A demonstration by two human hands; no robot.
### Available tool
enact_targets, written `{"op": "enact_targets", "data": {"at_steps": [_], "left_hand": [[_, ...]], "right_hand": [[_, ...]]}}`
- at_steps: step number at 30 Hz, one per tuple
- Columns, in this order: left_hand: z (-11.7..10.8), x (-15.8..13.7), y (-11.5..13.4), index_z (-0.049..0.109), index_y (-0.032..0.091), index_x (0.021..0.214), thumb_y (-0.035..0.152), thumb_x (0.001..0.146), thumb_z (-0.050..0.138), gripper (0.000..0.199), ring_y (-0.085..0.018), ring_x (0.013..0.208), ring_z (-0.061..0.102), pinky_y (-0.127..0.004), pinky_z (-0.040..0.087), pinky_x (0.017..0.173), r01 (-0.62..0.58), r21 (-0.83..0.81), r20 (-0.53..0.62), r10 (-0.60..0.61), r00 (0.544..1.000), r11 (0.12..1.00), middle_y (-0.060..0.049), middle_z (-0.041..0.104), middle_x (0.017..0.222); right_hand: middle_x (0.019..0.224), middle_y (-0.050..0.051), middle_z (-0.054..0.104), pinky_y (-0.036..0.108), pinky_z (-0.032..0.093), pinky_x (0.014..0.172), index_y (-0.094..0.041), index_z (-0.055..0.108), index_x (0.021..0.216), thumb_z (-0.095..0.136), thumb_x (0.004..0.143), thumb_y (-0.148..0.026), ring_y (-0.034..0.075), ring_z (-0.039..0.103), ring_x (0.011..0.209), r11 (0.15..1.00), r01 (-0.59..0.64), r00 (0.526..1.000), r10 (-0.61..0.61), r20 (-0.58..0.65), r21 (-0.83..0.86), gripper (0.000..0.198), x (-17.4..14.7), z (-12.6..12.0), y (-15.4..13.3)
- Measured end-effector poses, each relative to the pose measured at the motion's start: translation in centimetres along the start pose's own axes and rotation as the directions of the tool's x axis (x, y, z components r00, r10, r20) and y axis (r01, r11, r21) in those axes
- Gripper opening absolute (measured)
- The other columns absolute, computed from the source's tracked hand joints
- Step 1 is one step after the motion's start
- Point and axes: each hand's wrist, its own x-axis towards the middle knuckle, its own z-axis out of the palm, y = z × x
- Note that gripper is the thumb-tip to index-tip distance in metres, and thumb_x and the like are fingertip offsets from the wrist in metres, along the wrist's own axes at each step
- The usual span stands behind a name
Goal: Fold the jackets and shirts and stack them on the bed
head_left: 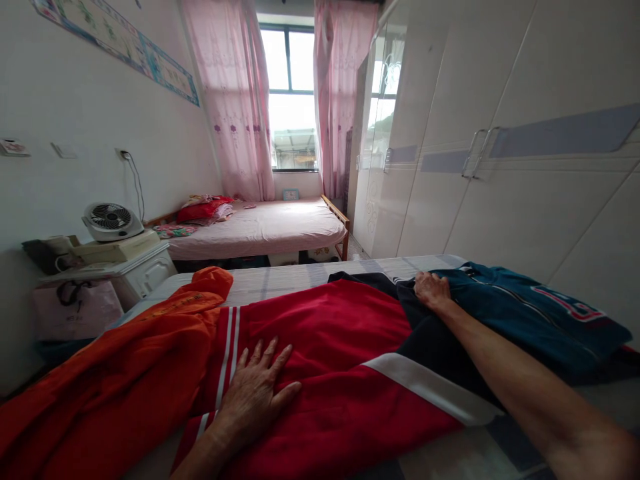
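Note:
A red, navy and white tracksuit top (325, 320) lies spread on a bed in front of me. White stripes run along its left hem. My left hand (260, 387) rests flat on the red cloth near that striped edge, fingers spread. At the far right side of the top, my right hand (433, 290) is closed on its navy part, beside a small white-striped edge. The fingertips are partly hidden. To the left is an orange garment (145, 360), touching the striped hem. A teal zipped jacket (530, 307) with a letter patch lies just right of my right hand.
Under the clothes is a bed with a pale striped sheet (295, 273). Behind it stands a second bed (270, 223) with folded bedding. A bedside cabinet (150, 267) holding a fan (113, 220) is at left. A white wardrobe (450, 213) lines the right wall.

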Motion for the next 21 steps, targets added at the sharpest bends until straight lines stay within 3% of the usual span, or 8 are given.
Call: {"op": "enact_targets", "data": {"at_steps": [5,8,10,12,14,15,17,21], "left_hand": [[-0.3,0.1,0.3,0.038,0.032,0.140,0.067,0.082,0.037,0.068,-0.036,0.137,0.028,-0.054,0.022,0.109,0.005,0.022,0.011,-0.005,1.000,1.000,-0.010,0.034,0.148],[-0.3,0.1,0.3,0.039,0.030,0.139,0.064,0.083,0.039,0.066,-0.034,0.137,0.028,-0.053,0.022,0.109,-0.003,0.022,0.006,0.003,1.000,1.000,-0.010,0.035,0.148],[-0.2,0.1,0.1,0.041,0.029,0.138,0.062,0.084,0.040,0.064,-0.033,0.137,0.029,-0.053,0.021,0.110,-0.019,0.002,-0.011,0.019,1.000,1.000,-0.010,0.036,0.148],[-0.2,0.1,-0.3,0.045,0.028,0.136,0.058,0.086,0.039,0.059,-0.031,0.137,0.031,-0.054,0.021,0.110,-0.037,-0.054,-0.040,0.035,0.999,0.998,-0.009,0.039,0.146],[-0.4,0.1,-0.7,0.051,0.025,0.131,0.052,0.090,0.036,0.052,-0.027,0.135,0.035,-0.051,0.025,0.110,-0.043,-0.150,-0.092,0.029,0.995,0.988,-0.008,0.045,0.143],[-0.6,0.1,-0.8,0.054,0.022,0.128,0.049,0.091,0.034,0.050,-0.025,0.132,0.039,-0.048,0.028,0.110,-0.044,-0.206,-0.126,0.018,0.992,0.978,-0.008,0.049,0.140],[-1.3,0.2,-0.8,0.060,0.018,0.121,0.046,0.093,0.030,0.049,-0.021,0.125,0.048,-0.041,0.036,0.106,-0.047,-0.299,-0.187,-0.010,0.982,0.953,-0.009,0.056,0.132],[-3.5,0.5,1.4,0.061,0.017,0.117,0.049,0.090,0.036,0.049,-0.021,0.116,0.055,-0.036,0.043,0.100,-0.085,-0.366,-0.168,0.024,0.986,0.927,-0.009,0.061,0.124]], "right_hand": [[0.095,0.022,0.065,0.039,0.045,0.074,-0.002,0.050,0.117,0.021,0.095,-0.024,0.030,0.064,0.089,0.996,-0.041,0.984,0.054,-0.171,0.079,0.043,-0.1,-6.2,-1.9],[0.105,0.016,0.063,0.034,0.043,0.078,-0.011,0.049,0.118,0.020,0.097,-0.033,0.025,0.062,0.094,0.986,0.106,0.950,-0.063,-0.306,0.127,0.043,-3.5,-9.9,-4.2],[0.105,0.013,0.062,0.033,0.043,0.080,-0.014,0.052,0.112,0.027,0.096,-0.034,0.023,0.060,0.095,0.901,0.393,0.856,-0.284,-0.432,0.186,0.035,-7.5,-10.9,-5.8],[0.109,0.010,0.062,0.033,0.042,0.085,-0.017,0.055,0.107,0.039,0.094,-0.033,0.022,0.058,0.099,0.694,0.693,0.693,-0.566,-0.446,0.197,0.026,-12.2,-10.5,-6.7],[0.113,0.008,0.062,0.034,0.042,0.089,-0.019,0.055,0.106,0.045,0.092,-0.033,0.020,0.057,0.104,0.495,0.834,0.550,-0.711,-0.438,0.244,0.022,-16.3,-9.2,-6.6],[0.114,0.007,0.062,0.034,0.042,0.090,-0.020,0.055,0.107,0.046,0.092,-0.032,0.020,0.056,0.105,0.441,0.855,0.518,-0.736,-0.436,0.273,0.021,-17.9,-8.5,-6.1],[0.113,0.007,0.063,0.035,0.043,0.090,-0.021,0.056,0.106,0.044,0.092,-0.028,0.019,0.057,0.104,0.443,0.835,0.549,-0.708,-0.444,0.326,0.019,-19.5,-7.1,-4.2],[0.112,0.008,0.063,0.038,0.043,0.095,-0.022,0.057,0.107,0.041,0.092,-0.025,0.021,0.057,0.107,0.641,0.656,0.743,-0.456,-0.490,0.398,0.022,-18.9,-6.4,0.9]]}}
